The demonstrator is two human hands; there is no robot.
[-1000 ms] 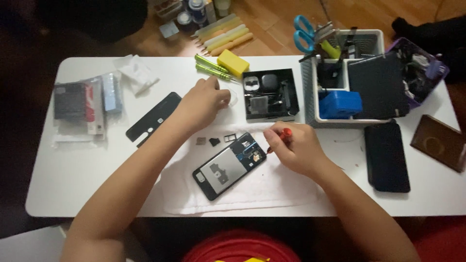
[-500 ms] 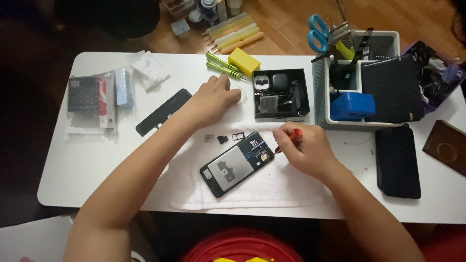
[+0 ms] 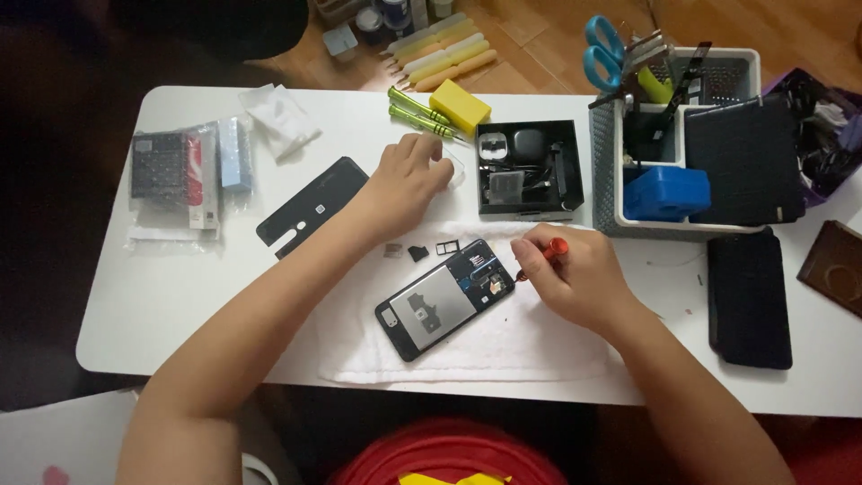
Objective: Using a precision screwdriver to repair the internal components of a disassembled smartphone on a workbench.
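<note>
My right hand (image 3: 579,278) pinches a red screwdriver (image 3: 545,254) at the open phone (image 3: 446,299), mid-frame. My left hand (image 3: 409,180) rests, fingers curled. A slip could scratch it or flick tiny parts (image 3: 418,251) away.

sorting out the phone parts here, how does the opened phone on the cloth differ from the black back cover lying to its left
The opened phone lies on the white cloth; the black back cover lies on the bare white table. The opened phone shows grey and blue inner parts; the black back cover is a plain dark panel. The right hand works a red screwdriver at the phone; the cover lies untouched. Both lie flat, slanted alike.
</note>
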